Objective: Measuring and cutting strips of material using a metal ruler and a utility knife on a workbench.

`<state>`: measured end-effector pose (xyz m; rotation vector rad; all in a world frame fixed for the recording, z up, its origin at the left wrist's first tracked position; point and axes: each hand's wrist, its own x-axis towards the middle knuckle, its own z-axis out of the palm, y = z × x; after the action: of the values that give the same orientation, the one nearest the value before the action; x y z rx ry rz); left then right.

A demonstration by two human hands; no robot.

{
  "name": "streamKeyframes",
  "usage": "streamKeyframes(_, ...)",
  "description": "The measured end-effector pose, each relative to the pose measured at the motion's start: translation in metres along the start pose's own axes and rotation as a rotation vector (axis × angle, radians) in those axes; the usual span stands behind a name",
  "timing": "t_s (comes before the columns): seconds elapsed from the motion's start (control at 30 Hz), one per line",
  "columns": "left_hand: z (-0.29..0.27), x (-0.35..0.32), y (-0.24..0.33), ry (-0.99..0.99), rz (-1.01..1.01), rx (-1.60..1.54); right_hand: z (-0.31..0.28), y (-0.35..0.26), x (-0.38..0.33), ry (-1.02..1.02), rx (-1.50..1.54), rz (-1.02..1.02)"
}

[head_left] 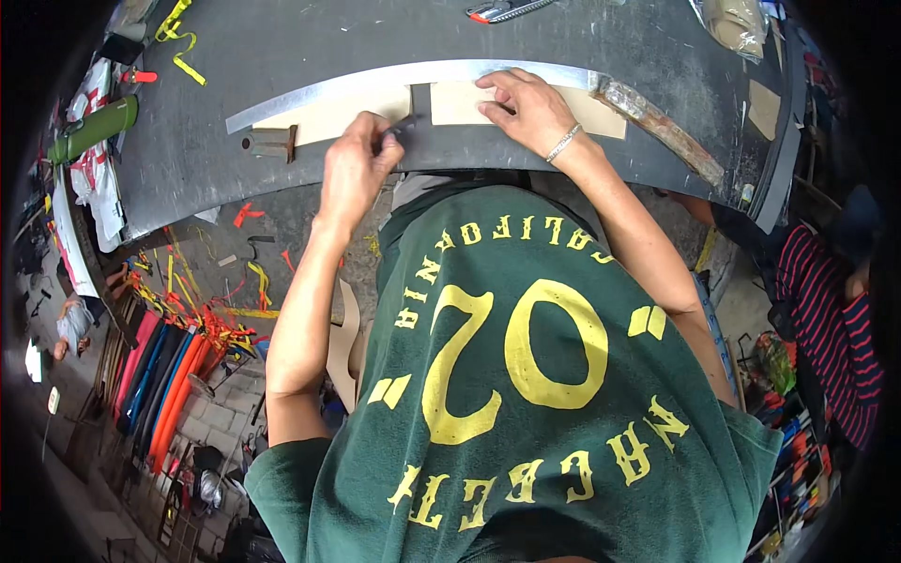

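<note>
Okay, from my end of the feed: both hands were in view over the dark worktop (310, 42). I had the left hand (361, 158) with its fingers curled in and pinching a dark slim object (402, 124), blurred, so I couldn't tell what kind it was. It sat at the gap between the two cream sheets, near the worktop's front edge. The right hand (527, 111) was spread, thumb apart from the fingers, palm down across the right cream sheet (450, 103), fingers reaching the near edge of the metal strip (413, 73). How hard it pressed, I couldn't tell. A chain bracelet (564, 143) circled that wrist. The strip ran left to right along the far side of both sheets, overlying their upper edges; the left cream sheet (324, 111) lay partly behind the left hand. At the strip's right end I saw a worn, rust-marked bar (662, 131) slanting down toward the front edge, touching the strip. Left of the left hand lay a brown T-shaped metal piece (291, 144). Further out: orange-and-grey cutter (511, 9) at the far edge, yellow tape (180, 42) far left, green bottle (94, 129) at the left side. A person in a striped top (817, 319) was off to the right.
</note>
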<state>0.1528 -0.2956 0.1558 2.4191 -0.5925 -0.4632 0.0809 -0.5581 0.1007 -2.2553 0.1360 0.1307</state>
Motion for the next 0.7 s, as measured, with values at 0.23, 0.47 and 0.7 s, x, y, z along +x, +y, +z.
streamKeyframes(0.23, -0.028, 0.080, -0.029, 0.143, 0.002, -0.150, 0.001, 0.002, -0.006, 0.071, -0.077, -0.022)
streamKeyframes(0.47, -0.036, 0.166, -0.049, 0.211, 0.133, -0.140, 0.019, -0.020, -0.031, 0.100, 0.149, 0.106)
streamKeyframes(0.7, -0.053, 0.138, -0.015, 0.275, 0.501, 0.267, -0.013, 0.029, -0.070, 0.499, 0.037, 0.155)
